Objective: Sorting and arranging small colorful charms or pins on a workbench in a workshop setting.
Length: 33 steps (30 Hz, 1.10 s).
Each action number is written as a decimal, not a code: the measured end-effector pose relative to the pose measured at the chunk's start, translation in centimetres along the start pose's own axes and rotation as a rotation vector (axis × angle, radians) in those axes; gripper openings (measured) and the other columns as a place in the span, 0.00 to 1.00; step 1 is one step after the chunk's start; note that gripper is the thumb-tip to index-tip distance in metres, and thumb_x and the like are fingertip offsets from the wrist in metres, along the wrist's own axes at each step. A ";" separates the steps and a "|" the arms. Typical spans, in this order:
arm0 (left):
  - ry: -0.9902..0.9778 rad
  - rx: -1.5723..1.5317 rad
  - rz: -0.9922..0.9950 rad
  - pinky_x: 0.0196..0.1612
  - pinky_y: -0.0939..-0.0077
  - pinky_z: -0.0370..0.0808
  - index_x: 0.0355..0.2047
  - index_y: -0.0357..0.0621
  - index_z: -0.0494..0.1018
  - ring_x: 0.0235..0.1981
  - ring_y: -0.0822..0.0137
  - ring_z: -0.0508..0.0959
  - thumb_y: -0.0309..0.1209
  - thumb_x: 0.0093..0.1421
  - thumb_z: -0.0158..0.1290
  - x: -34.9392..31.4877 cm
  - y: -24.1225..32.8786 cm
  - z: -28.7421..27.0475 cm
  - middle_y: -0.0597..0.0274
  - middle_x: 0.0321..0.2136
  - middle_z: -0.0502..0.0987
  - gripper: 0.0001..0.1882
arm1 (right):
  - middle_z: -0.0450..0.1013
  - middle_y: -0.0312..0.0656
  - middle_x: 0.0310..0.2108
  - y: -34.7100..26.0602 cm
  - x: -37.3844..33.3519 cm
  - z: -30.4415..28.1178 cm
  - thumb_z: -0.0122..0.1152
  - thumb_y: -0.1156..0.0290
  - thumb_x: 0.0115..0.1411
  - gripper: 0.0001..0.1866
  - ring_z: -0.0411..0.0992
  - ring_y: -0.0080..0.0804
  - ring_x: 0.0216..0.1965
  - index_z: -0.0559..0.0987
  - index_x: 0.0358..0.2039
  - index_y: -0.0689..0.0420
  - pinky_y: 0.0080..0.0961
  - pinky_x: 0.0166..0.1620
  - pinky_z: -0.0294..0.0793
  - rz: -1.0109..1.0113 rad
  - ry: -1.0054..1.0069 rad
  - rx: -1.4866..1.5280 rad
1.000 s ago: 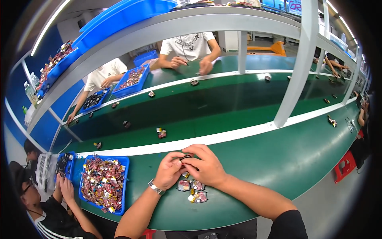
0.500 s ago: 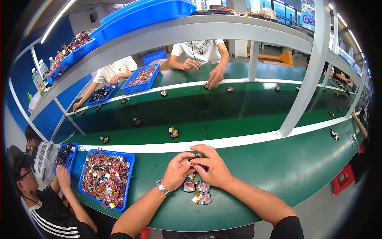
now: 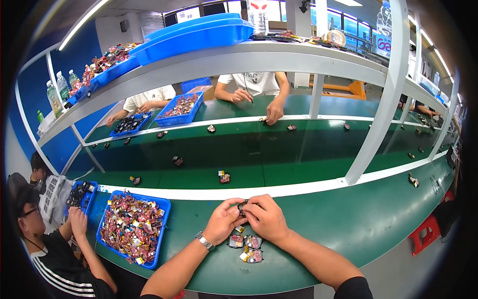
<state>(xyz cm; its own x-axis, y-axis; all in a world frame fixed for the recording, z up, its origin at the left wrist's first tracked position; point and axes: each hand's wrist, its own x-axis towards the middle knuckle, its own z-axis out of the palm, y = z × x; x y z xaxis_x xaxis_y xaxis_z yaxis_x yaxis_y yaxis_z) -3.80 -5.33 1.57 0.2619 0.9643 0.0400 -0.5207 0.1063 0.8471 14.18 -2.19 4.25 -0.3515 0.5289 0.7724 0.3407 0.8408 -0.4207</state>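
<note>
My left hand (image 3: 222,222) and my right hand (image 3: 269,219) meet over the near worktop. Both have their fingers closed on a small black casing (image 3: 242,206), which they partly cover. Just below them on the green surface lies a loose group of small dark-edged units with reddish boards, among them a left unit (image 3: 236,241), a right unit (image 3: 254,241) and a lower unit (image 3: 255,256). A yellow-and-white piece (image 3: 243,256) rests against the lower unit. Another small yellowish piece (image 3: 239,229) sits close beneath my fingers.
A blue tray (image 3: 166,219) heaped with red boards stands left of my arms. Beyond the white rail (image 3: 209,193), a green belt (image 3: 279,169) carries scattered units. A metal shelf (image 3: 298,57) spans above on a slanted post (image 3: 377,124). A co-worker (image 3: 59,249) sits at left; others work opposite.
My right hand's raised fingers have folded down into a pinch on the black casing. The view has tilted slightly upward. The group of units below my hands stays in place.
</note>
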 end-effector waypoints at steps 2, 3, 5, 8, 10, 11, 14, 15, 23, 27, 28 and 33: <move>0.017 -0.003 -0.005 0.56 0.67 0.75 0.57 0.38 0.61 0.52 0.64 0.76 0.23 0.68 0.44 0.0 0.2 0.3 0.53 0.49 0.75 0.18 | 0.73 0.39 0.36 0.0 0.1 0.1 0.68 0.80 0.46 0.12 0.72 0.35 0.36 0.81 0.33 0.57 0.27 0.35 0.76 -0.020 -0.013 -0.049; 0.037 -0.005 -0.014 0.56 0.66 0.76 0.57 0.38 0.62 0.51 0.65 0.76 0.24 0.67 0.46 -0.1 0.4 0.5 0.54 0.48 0.75 0.18 | 0.73 0.39 0.36 -0.1 0.2 0.2 0.68 0.79 0.46 0.12 0.72 0.35 0.35 0.81 0.33 0.57 0.27 0.35 0.76 -0.034 -0.012 -0.055; 0.035 -0.008 -0.009 0.56 0.67 0.76 0.57 0.39 0.62 0.51 0.65 0.76 0.24 0.67 0.46 -0.1 0.1 0.1 0.55 0.48 0.75 0.18 | 0.73 0.39 0.35 -0.4 0.4 0.2 0.68 0.79 0.46 0.12 0.72 0.35 0.34 0.81 0.33 0.57 0.27 0.34 0.76 -0.052 -0.014 -0.060; 0.033 -0.013 -0.014 0.55 0.68 0.76 0.57 0.39 0.62 0.50 0.65 0.76 0.23 0.67 0.46 -0.1 0.2 0.1 0.56 0.47 0.75 0.18 | 0.72 0.39 0.34 -0.7 0.5 0.0 0.67 0.79 0.47 0.11 0.72 0.35 0.34 0.81 0.33 0.57 0.27 0.34 0.76 -0.048 -0.041 -0.100; 0.036 -0.014 -0.020 0.55 0.68 0.76 0.57 0.40 0.62 0.50 0.65 0.76 0.23 0.67 0.46 -0.1 0.2 0.2 0.56 0.47 0.75 0.18 | 0.72 0.39 0.33 -0.3 0.3 0.1 0.67 0.79 0.47 0.10 0.72 0.35 0.34 0.81 0.33 0.57 0.27 0.34 0.76 -0.070 -0.055 -0.144; 0.033 -0.008 -0.022 0.56 0.69 0.76 0.57 0.39 0.62 0.51 0.66 0.76 0.22 0.68 0.44 -0.1 0.1 0.1 0.55 0.48 0.75 0.17 | 0.72 0.39 0.33 -0.3 0.3 0.1 0.67 0.79 0.47 0.10 0.72 0.35 0.34 0.81 0.33 0.57 0.27 0.34 0.76 -0.071 -0.055 -0.144; 0.032 0.002 -0.026 0.56 0.70 0.75 0.57 0.38 0.62 0.52 0.66 0.76 0.21 0.68 0.41 0.0 0.1 0.1 0.55 0.49 0.75 0.17 | 0.72 0.38 0.33 -0.3 0.2 0.3 0.67 0.78 0.46 0.11 0.72 0.35 0.34 0.81 0.33 0.57 0.27 0.35 0.76 -0.075 -0.047 -0.155; 0.036 0.005 -0.028 0.56 0.70 0.75 0.57 0.38 0.62 0.52 0.66 0.76 0.21 0.68 0.41 0.0 0.1 0.1 0.55 0.49 0.75 0.17 | 0.72 0.38 0.33 -0.2 0.2 0.3 0.67 0.78 0.46 0.10 0.72 0.35 0.34 0.81 0.32 0.57 0.27 0.35 0.76 -0.074 -0.046 -0.160; 0.054 0.018 -0.028 0.55 0.71 0.76 0.57 0.38 0.62 0.50 0.67 0.76 0.21 0.68 0.41 0.0 0.1 0.4 0.55 0.48 0.75 0.17 | 0.72 0.39 0.32 -0.5 0.2 0.4 0.66 0.78 0.47 0.09 0.72 0.35 0.34 0.80 0.31 0.58 0.28 0.35 0.76 -0.069 -0.057 -0.226; 0.081 0.000 -0.043 0.54 0.68 0.77 0.56 0.39 0.62 0.47 0.66 0.78 0.21 0.67 0.44 0.0 0.1 0.2 0.58 0.45 0.75 0.17 | 0.72 0.40 0.33 -0.7 0.4 0.4 0.66 0.79 0.46 0.10 0.72 0.37 0.35 0.79 0.32 0.58 0.29 0.37 0.75 -0.090 -0.072 -0.224; 0.082 0.000 -0.042 0.54 0.68 0.77 0.56 0.39 0.62 0.47 0.66 0.78 0.21 0.67 0.44 0.0 0.0 0.1 0.58 0.45 0.75 0.17 | 0.71 0.40 0.33 -0.7 0.5 0.4 0.66 0.79 0.46 0.11 0.72 0.37 0.35 0.79 0.32 0.59 0.30 0.37 0.75 -0.092 -0.076 -0.226; 0.082 0.016 -0.047 0.54 0.70 0.76 0.56 0.38 0.63 0.49 0.68 0.77 0.20 0.68 0.41 -0.1 0.2 0.4 0.56 0.46 0.76 0.16 | 0.71 0.40 0.34 -0.5 0.7 0.1 0.65 0.79 0.45 0.11 0.72 0.37 0.36 0.78 0.32 0.59 0.30 0.39 0.75 -0.134 -0.091 -0.208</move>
<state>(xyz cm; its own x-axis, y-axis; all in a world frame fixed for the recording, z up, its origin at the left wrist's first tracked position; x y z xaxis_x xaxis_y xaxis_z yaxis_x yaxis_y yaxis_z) -3.59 -5.47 1.98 0.2176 0.9751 -0.0430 -0.4964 0.1485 0.8553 13.69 -2.22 4.92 -0.4793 0.4304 0.7648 0.4540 0.8674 -0.2036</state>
